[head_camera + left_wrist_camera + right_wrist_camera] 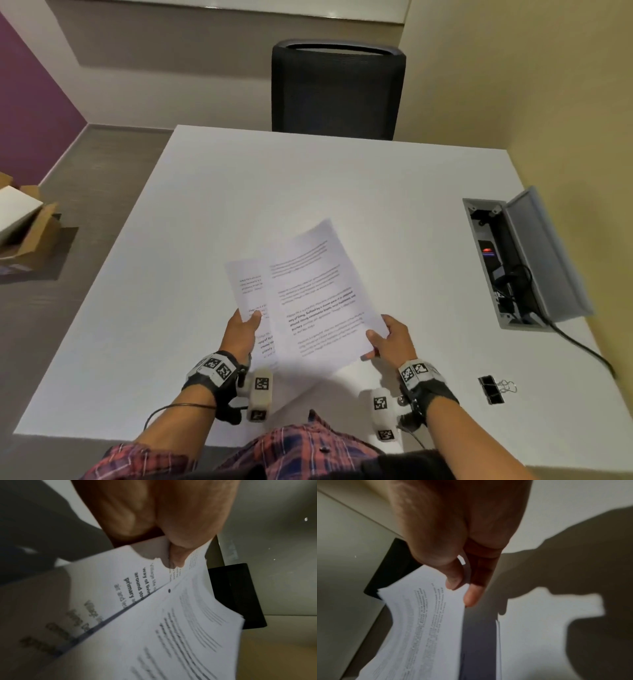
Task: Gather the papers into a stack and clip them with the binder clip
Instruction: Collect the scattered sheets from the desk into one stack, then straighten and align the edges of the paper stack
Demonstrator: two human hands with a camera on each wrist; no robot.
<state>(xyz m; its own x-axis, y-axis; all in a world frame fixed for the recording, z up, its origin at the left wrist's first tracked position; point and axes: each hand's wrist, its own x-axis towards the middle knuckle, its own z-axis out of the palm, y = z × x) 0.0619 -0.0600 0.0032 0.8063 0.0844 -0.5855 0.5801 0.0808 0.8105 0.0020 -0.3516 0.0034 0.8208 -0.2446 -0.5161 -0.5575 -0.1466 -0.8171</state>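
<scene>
Printed white papers (308, 298) hang fanned above the white table (239, 192), one sheet skewed over another. My left hand (245, 327) pinches the left sheets, thumb on top. My right hand (383, 337) pinches the lower right corner of the top sheet. In the left wrist view the thumb presses on the papers (154, 615) at their edge. The right wrist view has thumb and fingers (471, 596) closed on the papers (423, 622). A black binder clip (491, 389) with silver wire handles lies on the table to the right of my right wrist, untouched.
An open grey cable box (513, 260) with a raised lid is set in the table at the right, a black cable running from it. A black chair (337, 90) stands at the far edge. A cardboard box (24, 229) sits on the floor at left.
</scene>
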